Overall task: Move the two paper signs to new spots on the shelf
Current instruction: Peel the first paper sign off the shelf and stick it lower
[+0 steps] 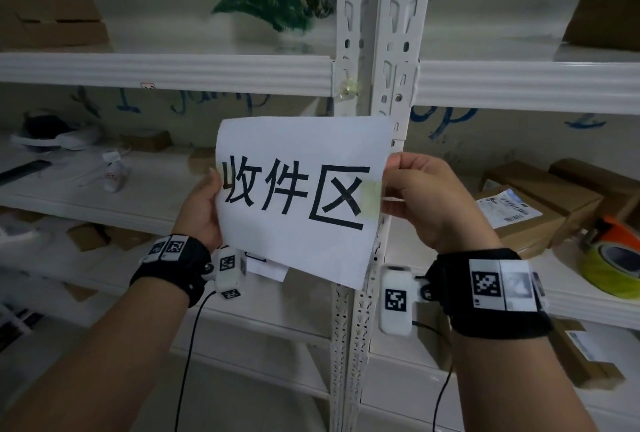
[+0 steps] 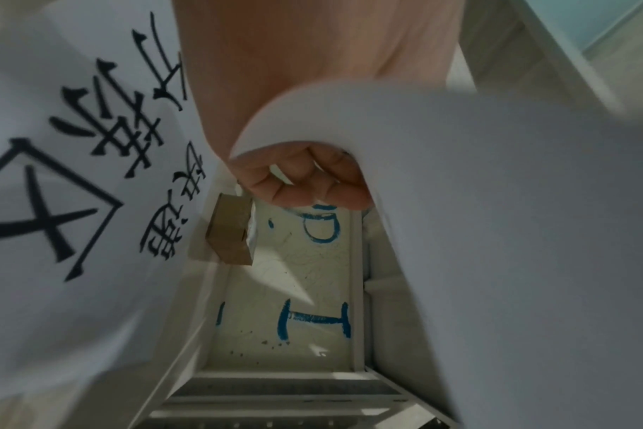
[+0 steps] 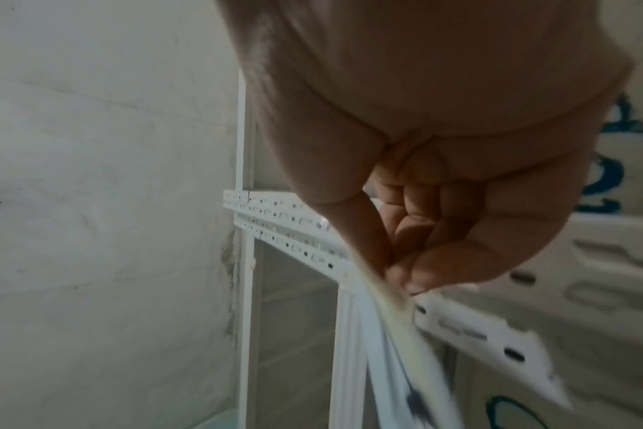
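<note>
A white paper sign (image 1: 298,196) with three large black characters hangs in front of the white shelf uprights (image 1: 391,33), held by both hands. My left hand (image 1: 199,210) grips its left edge; in the left wrist view the fingers (image 2: 305,180) curl round the sheet's blank back (image 2: 496,232). My right hand (image 1: 422,199) pinches the right edge at a yellowish tape patch (image 1: 370,199), and the pinch on the sign's edge (image 3: 397,313) also shows in the right wrist view. A second printed sign (image 2: 74,188) lies beside my left wrist. Only its corner (image 1: 266,267) peeks out below the held sheet.
Cardboard parcels (image 1: 540,203) and tape rolls (image 1: 613,265) fill the right-hand shelf. The left shelf holds small boxes (image 1: 145,140) and white items (image 1: 114,172). A scrap of clear tape (image 1: 349,87) clings to the upright at the upper beam. Blue writing marks the back wall.
</note>
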A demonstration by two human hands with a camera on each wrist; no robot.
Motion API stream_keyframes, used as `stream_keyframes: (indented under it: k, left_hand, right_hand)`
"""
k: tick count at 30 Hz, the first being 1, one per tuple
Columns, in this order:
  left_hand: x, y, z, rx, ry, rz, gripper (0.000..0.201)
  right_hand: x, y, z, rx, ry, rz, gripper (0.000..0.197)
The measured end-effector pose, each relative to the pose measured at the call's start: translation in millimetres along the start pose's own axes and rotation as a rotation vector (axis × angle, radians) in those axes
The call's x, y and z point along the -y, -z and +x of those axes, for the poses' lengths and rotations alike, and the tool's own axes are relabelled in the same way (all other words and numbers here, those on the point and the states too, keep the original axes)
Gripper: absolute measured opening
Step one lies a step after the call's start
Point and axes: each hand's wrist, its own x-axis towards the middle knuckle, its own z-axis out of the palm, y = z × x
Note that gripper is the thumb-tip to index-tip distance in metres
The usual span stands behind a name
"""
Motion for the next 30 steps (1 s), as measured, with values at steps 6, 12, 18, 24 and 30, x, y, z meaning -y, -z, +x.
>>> stream_keyframes:
  k: [6,12,18,24,30]
  left_hand:
    - [21.9,-10.8,-16.1,-0.007,-0.031,0.002,0.041]
    - [63.7,-55.6,-30.5,0.151,0.023,0.123,0.042]
    - [105.3,-102.3,-51.0,0.343,0.123,0.224,0.051]
    - [137.5,-160.6,-70.4,0.46,0.219,0.362,0.012]
    - [149.7,-222.3,-76.8,0.34,0.131,0.306,0.012]
  right_hand:
    - [8.4,75.5,-8.4,-0.228,0.024,0.115,0.016]
    - [6.9,140.5,-19.6,-0.545,0.046,0.079,0.029]
    - [8.4,205.1,-22.4,-0.739,0.047,0.005,0.017]
    - [5.4,263.9,-19.8,-0.738,-0.022,-0.11,0.018]
    - [1.7,304.4,-30.0,-0.863,0.022,0.004,0.02]
